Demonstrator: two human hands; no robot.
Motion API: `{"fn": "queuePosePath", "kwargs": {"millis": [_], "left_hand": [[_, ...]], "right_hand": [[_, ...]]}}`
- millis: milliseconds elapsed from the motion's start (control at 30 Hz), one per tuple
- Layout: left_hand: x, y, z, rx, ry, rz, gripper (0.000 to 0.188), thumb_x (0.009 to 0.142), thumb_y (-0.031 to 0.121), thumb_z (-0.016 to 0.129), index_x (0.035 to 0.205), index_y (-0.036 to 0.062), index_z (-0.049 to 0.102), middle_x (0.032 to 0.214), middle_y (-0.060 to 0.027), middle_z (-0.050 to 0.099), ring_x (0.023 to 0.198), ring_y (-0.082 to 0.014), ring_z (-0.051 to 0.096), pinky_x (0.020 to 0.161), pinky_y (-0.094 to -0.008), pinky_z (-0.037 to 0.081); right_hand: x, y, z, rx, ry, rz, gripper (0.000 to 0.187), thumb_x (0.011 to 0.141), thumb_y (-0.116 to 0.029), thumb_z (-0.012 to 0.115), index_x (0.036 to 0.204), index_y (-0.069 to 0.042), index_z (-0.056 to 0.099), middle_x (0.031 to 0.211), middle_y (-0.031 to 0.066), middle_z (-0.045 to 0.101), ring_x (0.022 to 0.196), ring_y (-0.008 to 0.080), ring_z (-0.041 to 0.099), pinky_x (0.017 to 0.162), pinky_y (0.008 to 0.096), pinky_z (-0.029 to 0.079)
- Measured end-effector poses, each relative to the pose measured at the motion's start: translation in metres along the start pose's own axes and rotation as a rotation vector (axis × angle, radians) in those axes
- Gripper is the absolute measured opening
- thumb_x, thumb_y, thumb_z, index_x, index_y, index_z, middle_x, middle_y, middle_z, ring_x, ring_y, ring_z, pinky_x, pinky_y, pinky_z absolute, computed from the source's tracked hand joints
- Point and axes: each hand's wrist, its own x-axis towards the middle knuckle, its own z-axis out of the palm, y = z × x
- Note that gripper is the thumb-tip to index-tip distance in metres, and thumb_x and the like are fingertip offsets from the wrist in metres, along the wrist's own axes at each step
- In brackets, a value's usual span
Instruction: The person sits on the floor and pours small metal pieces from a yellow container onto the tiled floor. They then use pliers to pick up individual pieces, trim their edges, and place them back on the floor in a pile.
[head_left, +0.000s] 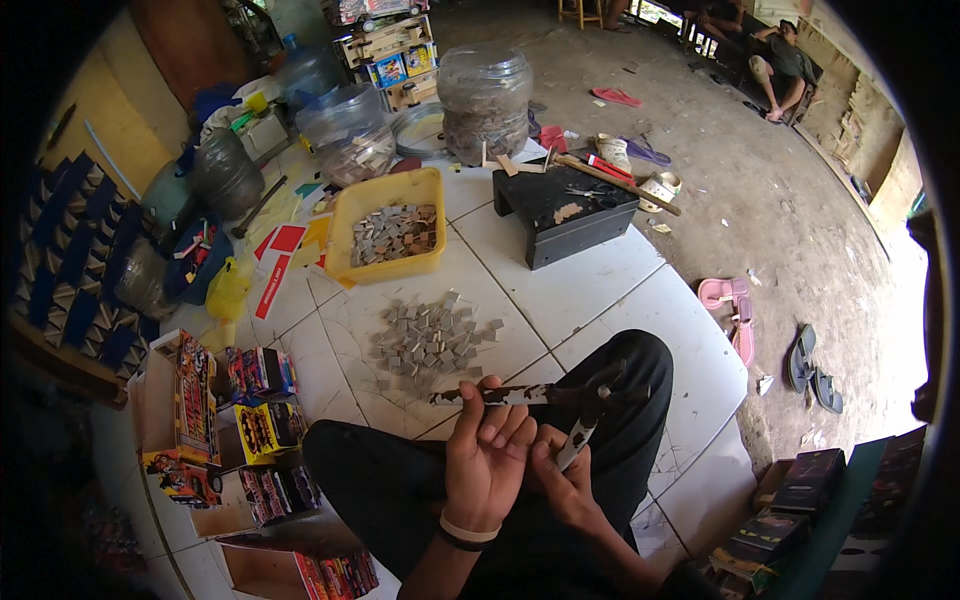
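I hold a pair of long-handled pliers (583,432) above my crossed legs, its two worn white-and-dark handles spread apart. My left hand (482,465), with bands at the wrist, closes thumb and fingers on the handle that points left. Lower down, my right hand (568,488) is wrapped round the other handle. The jaws, over my right knee, are dark and blurred, so whether anything sits in them is unclear. Just beyond my left hand lies a loose pile of small grey square pieces (432,340), some with thin stems.
Behind the pile stands a yellow basin (345,262) of similar pieces. A low black stand (570,225) carries scissors and a hammer. Colourful packets in boxes (265,430) line my left; dark boxes (800,490) stand at right. Clear tubs (486,80) and sandals (803,360) lie farther out. A person sits far right.
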Motion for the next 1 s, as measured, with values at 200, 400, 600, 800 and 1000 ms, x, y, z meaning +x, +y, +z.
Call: {"fn": "queuePosePath", "kwargs": {"millis": [200,400,600,800,1000], "left_hand": [[0.008,-0.01,0.01,0.317,-0.049,-0.055,0.036,0.108,0.032,0.057,0.127,0.001,0.057,0.07,0.0068,0.035,0.065,-0.0047,0.032,0.063,-0.0227,0.031],[0.012,-0.015,-0.001,0.847,-0.198,-0.117,0.06,0.103,0.03,0.065,0.146,-0.0058,0.046,0.068,0.0053,0.039,0.059,-0.0021,0.035,0.054,-0.0208,0.031],[0.009,0.043,-0.076,0.832,0.211,-0.057,0.05,0.107,0.047,0.054,0.131,0.0025,0.055,0.07,0.0065,0.038,0.059,-0.0039,0.033,0.054,-0.0212,0.029],[-0.017,0.109,-0.149,0.831,0.327,0.007,0.036,0.104,0.023,0.059,0.135,0.0059,0.053,0.093,0.0003,0.053,0.076,-0.0091,0.046,0.066,-0.025,0.037],[-0.034,0.128,-0.189,0.885,0.363,-0.015,0.039,0.099,0.011,0.067,0.135,0.004,0.052,0.099,-0.0009,0.055,0.082,-0.0104,0.05,0.071,-0.0241,0.042]], "right_hand": [[-0.004,0.005,-0.009,0.641,0.033,0.212,0.032,0.108,-0.032,0.052,0.082,-0.015,0.046,0.061,-0.0065,0.035,0.05,0.0065,0.033,0.048,0.0255,0.028],[0.001,-0.008,-0.072,1.458,-0.009,0.134,0.038,0.113,-0.038,0.036,0.081,-0.017,0.044,0.054,-0.0068,0.021,0.04,0.0061,0.015,0.038,0.025,0.012],[-0.019,-0.103,-0.196,0.068,0.971,-0.242,0.053,0.103,-0.054,0.057,0.064,-0.024,0.036,0.053,-0.0093,0.027,0.04,0.006,0.025,0.038,0.029,0.016],[-0.056,-0.182,-0.268,-0.387,1.287,-0.558,0.043,0.108,-0.053,0.047,0.088,-0.015,0.048,0.056,-0.0091,0.028,0.042,0.0023,0.023,0.038,0.025,0.015],[-0.101,-0.115,-0.336,-0.828,1.692,-0.458,0.054,0.111,-0.048,0.04,0.086,-0.004,0.056,0.055,0.0027,0.043,0.044,0.0145,0.044,0.043,0.0337,0.032]]}}
